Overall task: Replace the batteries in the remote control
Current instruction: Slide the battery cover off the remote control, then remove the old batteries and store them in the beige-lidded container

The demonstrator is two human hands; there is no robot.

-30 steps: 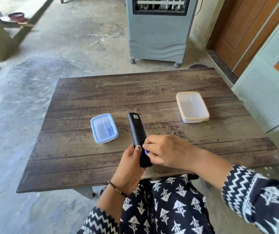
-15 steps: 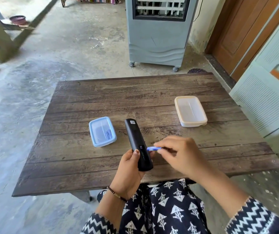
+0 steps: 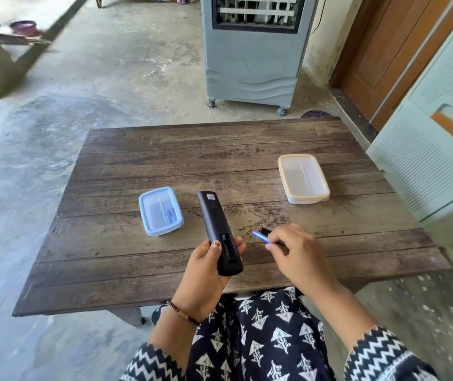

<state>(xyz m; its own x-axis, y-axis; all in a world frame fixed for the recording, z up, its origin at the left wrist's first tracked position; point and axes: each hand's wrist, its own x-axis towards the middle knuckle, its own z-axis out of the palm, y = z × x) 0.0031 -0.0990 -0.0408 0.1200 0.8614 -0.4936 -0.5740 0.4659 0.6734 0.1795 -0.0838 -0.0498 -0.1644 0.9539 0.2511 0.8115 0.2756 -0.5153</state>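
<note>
Your right hand (image 3: pixel 298 250) has drawn away from the remote control (image 3: pixel 218 233) since half a second ago, carrying the blue battery (image 3: pixel 260 236) out to the right, well clear of the bay; your left hand (image 3: pixel 206 273) has kept its place, fingers and thumb wrapped round the lower end of the remote, back side up, open compartment showing, held just above the table (image 3: pixel 165 149); the right thumb and fingertips are pinched on the battery's near end, the other fingers loosely curled; a small dark piece sits just behind the battery, likely the cover, though blur leaves that uncertain; the risk, as I judge it, is a thin pinch on a smooth cylinder: it could slip, roll off the planks and drop to the floor; mixing it with the fresh ones in the blue-lidded box (image 3: pixel 161 210) is another; the white box (image 3: pixel 303 178) stands well apart.
</note>
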